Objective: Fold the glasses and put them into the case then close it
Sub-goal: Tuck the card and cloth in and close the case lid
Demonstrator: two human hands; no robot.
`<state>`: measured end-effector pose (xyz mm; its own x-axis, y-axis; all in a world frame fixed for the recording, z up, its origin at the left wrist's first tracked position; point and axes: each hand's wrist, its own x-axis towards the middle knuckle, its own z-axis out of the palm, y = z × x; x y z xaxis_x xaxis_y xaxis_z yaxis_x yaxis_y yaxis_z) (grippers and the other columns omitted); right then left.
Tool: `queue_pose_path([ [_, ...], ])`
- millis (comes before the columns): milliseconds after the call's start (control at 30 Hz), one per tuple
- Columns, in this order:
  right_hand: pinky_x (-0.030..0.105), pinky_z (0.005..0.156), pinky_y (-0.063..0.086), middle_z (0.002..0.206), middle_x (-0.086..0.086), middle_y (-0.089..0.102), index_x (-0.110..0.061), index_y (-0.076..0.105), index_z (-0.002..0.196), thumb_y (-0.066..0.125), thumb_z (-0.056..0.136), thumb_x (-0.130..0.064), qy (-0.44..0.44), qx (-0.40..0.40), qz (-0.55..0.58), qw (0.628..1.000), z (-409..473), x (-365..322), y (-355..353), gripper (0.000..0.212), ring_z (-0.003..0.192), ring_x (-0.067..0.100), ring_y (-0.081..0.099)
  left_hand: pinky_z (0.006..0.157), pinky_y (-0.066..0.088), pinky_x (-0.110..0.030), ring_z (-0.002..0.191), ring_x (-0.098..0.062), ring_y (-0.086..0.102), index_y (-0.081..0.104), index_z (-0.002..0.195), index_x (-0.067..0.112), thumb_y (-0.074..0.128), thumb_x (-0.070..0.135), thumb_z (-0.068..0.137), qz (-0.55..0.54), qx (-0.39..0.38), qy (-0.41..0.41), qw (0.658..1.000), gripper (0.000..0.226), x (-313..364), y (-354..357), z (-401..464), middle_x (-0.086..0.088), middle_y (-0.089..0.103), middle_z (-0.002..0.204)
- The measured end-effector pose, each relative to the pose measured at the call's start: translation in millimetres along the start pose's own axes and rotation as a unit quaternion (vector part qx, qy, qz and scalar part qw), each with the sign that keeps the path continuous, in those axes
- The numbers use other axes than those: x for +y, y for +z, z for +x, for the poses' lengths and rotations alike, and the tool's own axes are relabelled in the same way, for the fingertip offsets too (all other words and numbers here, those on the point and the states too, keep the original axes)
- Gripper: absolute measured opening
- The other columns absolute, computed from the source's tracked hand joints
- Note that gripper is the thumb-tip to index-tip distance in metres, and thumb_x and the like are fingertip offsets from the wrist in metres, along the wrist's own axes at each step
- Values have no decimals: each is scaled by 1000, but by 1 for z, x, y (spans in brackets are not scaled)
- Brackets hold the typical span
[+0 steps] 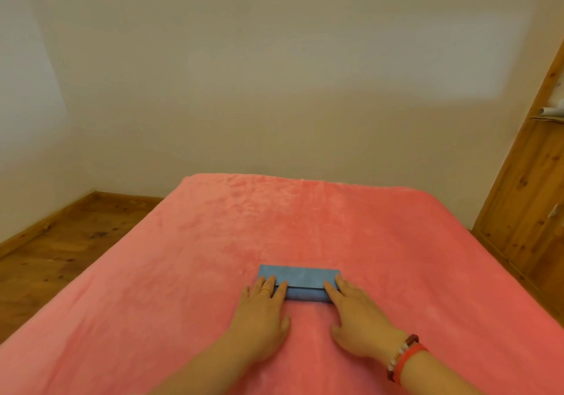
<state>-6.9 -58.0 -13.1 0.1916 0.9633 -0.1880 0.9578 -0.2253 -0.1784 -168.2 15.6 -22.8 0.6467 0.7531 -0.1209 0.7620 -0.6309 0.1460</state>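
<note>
A flat blue glasses case [300,281] lies on the pink blanket, its flap folded down over the front. My left hand [264,312] rests palm down with its fingertips on the case's left end. My right hand [354,315] lies the same way on the right end. Both hands have their fingers stretched out flat and grip nothing. No glasses are visible; whether they are inside the case cannot be told.
The pink blanket [213,257] covers a wide bed or table that reaches the pale wall. Wooden floor [61,242] lies to the left. A wooden cabinet [528,196] stands at the right edge.
</note>
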Motion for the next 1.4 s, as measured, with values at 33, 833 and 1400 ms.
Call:
queue_pose_path([
  [33,34,121,6,158,12,-4,-16,3,146,45,86,-20,0,-1,-1,1000,0,-1,0,73,145,22,2,121,6,-45,147,-24,2,5,148,17,33,33,95,0,1,1,1000,62,0,0,0,-9,3,159],
  [833,39,121,0,156,15,-11,-13,-4,145,37,88,-18,14,-20,-33,999,0,-4,13,71,145,25,-8,122,1,-36,146,-26,-6,0,148,15,32,30,95,-13,10,11,1000,63,0,14,0,-11,-4,159],
  [1400,39,120,-1,156,15,-12,-13,-4,145,37,87,-19,18,-20,-26,999,0,-5,14,71,145,26,-9,122,7,-40,147,-25,-2,2,148,17,32,35,95,6,-9,2,1000,63,1,9,2,-9,0,159],
])
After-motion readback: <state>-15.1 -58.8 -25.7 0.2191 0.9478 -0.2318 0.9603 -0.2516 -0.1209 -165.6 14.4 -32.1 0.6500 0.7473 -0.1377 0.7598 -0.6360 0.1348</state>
